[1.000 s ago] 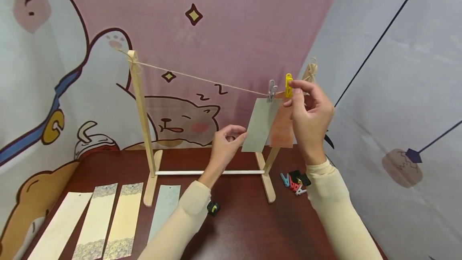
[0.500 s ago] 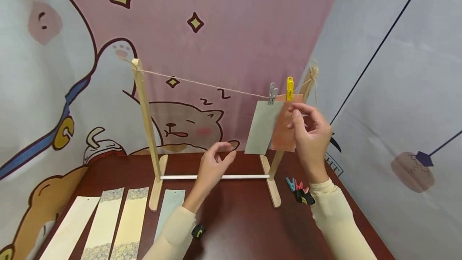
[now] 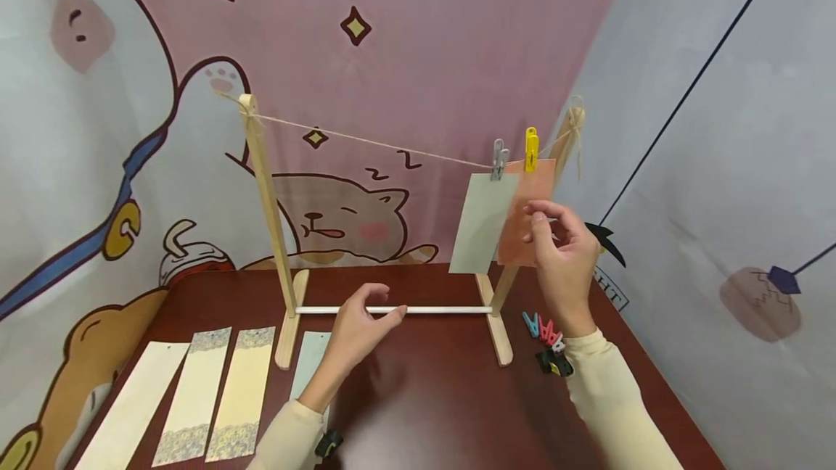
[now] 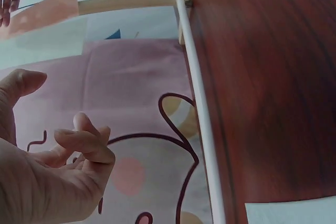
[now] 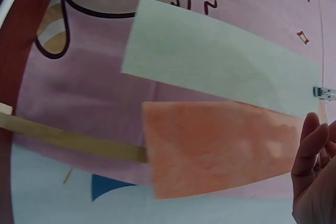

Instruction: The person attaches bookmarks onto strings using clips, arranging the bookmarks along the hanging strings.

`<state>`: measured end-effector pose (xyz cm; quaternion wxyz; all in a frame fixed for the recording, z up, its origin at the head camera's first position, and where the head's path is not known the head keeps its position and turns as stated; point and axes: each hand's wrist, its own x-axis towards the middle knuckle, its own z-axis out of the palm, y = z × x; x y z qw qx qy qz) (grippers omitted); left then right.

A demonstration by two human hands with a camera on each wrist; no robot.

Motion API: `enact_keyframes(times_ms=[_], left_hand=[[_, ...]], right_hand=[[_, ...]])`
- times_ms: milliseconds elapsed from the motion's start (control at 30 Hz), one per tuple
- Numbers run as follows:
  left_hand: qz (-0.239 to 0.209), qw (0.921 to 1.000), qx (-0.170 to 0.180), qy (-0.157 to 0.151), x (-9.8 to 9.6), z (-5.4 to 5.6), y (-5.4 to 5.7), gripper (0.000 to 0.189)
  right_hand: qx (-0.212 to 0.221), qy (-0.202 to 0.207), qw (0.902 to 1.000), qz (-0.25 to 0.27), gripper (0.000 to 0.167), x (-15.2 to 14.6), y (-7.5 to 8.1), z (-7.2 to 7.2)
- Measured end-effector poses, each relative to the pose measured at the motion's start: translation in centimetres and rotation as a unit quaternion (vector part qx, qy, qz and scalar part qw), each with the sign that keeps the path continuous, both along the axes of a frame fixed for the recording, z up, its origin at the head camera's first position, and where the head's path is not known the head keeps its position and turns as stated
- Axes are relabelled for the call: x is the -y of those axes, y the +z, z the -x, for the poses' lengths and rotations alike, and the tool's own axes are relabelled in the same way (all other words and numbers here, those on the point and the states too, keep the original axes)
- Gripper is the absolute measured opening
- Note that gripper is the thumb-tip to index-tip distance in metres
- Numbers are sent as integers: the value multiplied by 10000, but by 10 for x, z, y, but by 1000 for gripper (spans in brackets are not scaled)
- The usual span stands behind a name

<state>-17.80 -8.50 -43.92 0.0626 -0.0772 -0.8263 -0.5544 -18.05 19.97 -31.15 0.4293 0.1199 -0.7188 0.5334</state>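
Observation:
A pale green paper card [image 3: 484,223] hangs from the string [image 3: 379,143] by a grey clothespin [image 3: 499,159]. Just right of it hangs an orange paper card [image 3: 522,227], held by a yellow clothespin [image 3: 531,149]. My right hand [image 3: 563,260] is in front of the orange card's right side, fingers loosely bent and holding nothing; whether it touches the card I cannot tell. My left hand [image 3: 359,325], empty and with relaxed fingers, hovers over the table by the white rod [image 3: 451,310]. In the right wrist view both cards show, and only part of the grey clothespin.
A wooden stand [image 3: 268,201] carries the string. At the left lie a plain cream card [image 3: 133,405], two lace-edged cards [image 3: 196,390] and a pale blue card [image 3: 311,357], partly behind my left arm. Small clothespins [image 3: 545,330] and a black object [image 3: 555,363] lie at the right.
My left hand has let go of the green card and moved down and left. My right hand has released the yellow clothespin and dropped lower beside the orange card.

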Motion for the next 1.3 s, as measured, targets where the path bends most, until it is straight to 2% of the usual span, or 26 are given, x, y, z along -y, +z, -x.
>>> enact_keyframes(times_ms=[100,233,367,667,800,900,1000,1133,1300], left_hand=[[0,10000,68,51,7,0,-2,48],[23,9995,299,36,13,-6,-8,49],[271,9988,407,99,20,-15,-15,54],[747,9960,453,193,39,-34,-27,60],[1032,9928,533,283,48,-43,-31,61],[1181,9906,624,299,54,-48,-34,64],[1314,9881,718,338,62,-52,-38,66],[1457,9843,850,527,72,-56,-45,64],[1587,9808,808,791,80,-61,-52,59]], right_hand=[[75,-62,9999,23,21,-1,-1,-1],[226,-84,9997,81,20,-4,-8,-3],[304,-128,9994,39,19,-8,-19,-4],[477,-449,9970,-406,17,-18,-45,-5],[606,-474,9964,-351,18,-24,-56,-6],[738,-588,9952,-274,18,-32,-70,-4],[941,-794,9921,-247,18,-44,-92,0],[1230,-1009,9868,-317,18,-62,-120,6],[1532,-1143,9807,-404,20,-76,-142,9]])
